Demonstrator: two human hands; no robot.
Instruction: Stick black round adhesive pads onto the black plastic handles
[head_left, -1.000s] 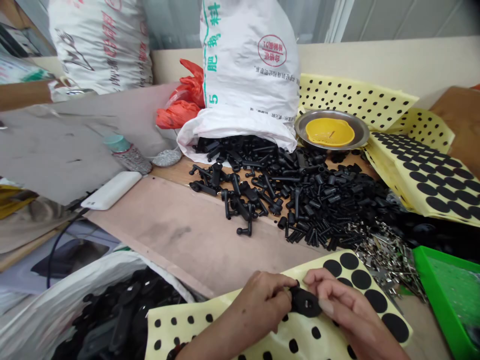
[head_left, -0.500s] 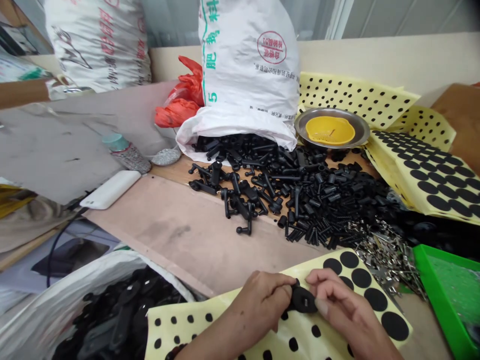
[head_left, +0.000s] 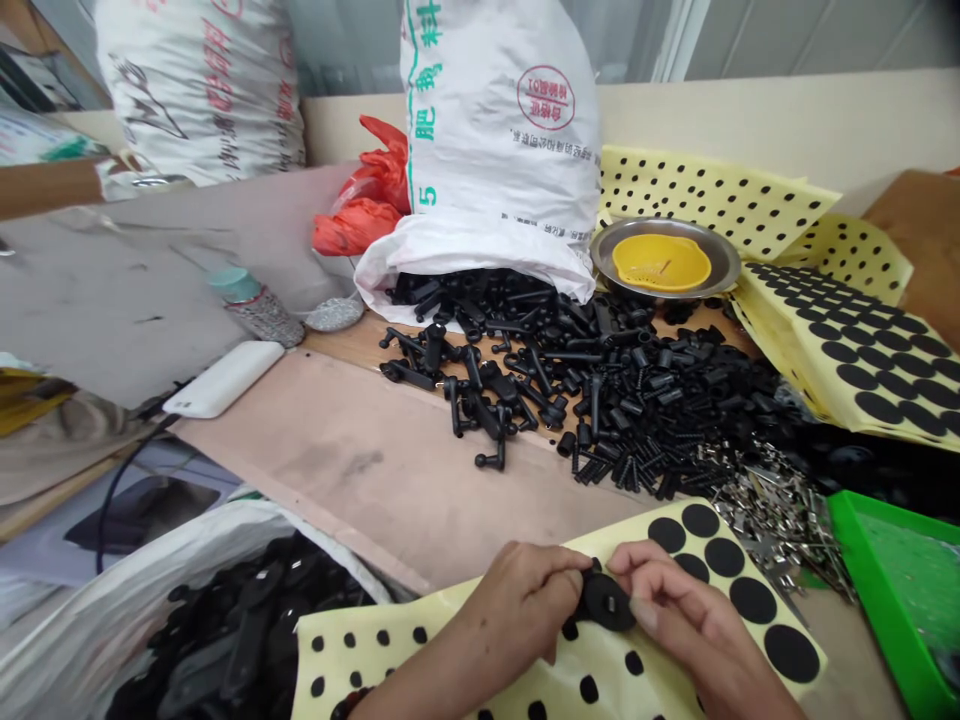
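Note:
Between my two hands is a round black plastic part (head_left: 609, 602) with a small slot-like mark near its middle. My left hand (head_left: 529, 595) grips it from the left, thumb and forefinger closed at its edge. On the other side, the bent fingers of my right hand (head_left: 667, 600) pinch its right edge. Beneath both hands lies a yellow backing sheet (head_left: 450, 600) bearing small black dots. Large black round pads (head_left: 752, 600) cover a yellow sheet just right of my right hand.
Black plastic parts (head_left: 660, 390) spill from a white woven sack (head_left: 502, 120). Metal clips (head_left: 780, 520) lie beside a green tray (head_left: 862, 590). A bag of black parts (head_left: 225, 630) stands at lower left. A steel bowl (head_left: 727, 262) holds a yellow basket (head_left: 660, 262). A white phone-like object (head_left: 225, 380) lies left.
The round black part has turned slightly, so more of its flat face shows. Both hands keep their hold in nearly the same place.

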